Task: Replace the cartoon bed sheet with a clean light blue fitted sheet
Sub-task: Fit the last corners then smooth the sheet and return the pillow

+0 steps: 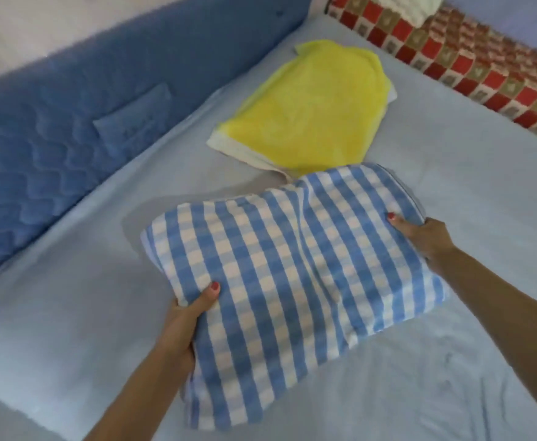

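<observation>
You seem to be at the last step, putting pillows back. Your left hand (pixel 184 326) and right hand (pixel 426 240) each clamp the checked pillow (pixel 292 259); lower it beside the yellow pillow (pixel 308 113). The light blue fitted sheet (pixel 470 173) lies smooth over the bed.

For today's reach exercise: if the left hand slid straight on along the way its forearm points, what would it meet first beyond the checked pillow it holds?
Probably the yellow pillow, past the checked pillow that the left hand grips; depth is unclear.
</observation>
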